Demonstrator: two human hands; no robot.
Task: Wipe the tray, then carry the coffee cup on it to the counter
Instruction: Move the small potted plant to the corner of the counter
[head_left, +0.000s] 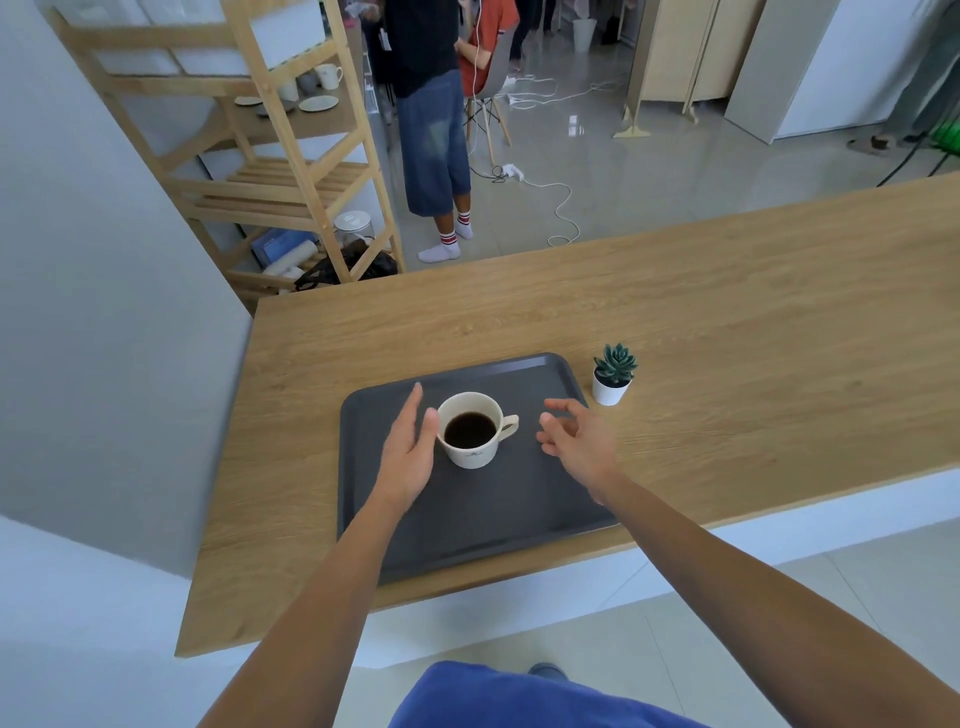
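A dark grey tray (498, 525) lies on the wooden counter (727, 322) near its front edge. On the tray's far half stands a cream coffee cup (470, 452) holding black coffee, its handle pointing right. My left hand (410, 441) is open beside the cup's left wall, the thumb at or very near the rim. My right hand (576, 436) hovers open over the tray's right side, fingers curled and apart, a little to the right of the handle. Neither hand holds anything.
A small succulent in a white pot (613, 376) stands just off the tray's far right corner. A wooden shelf unit (291, 171) with dishes rises at the back left. Beyond the counter a person (431, 130) stands among cables on the floor. A grey wall (104, 312) borders the left.
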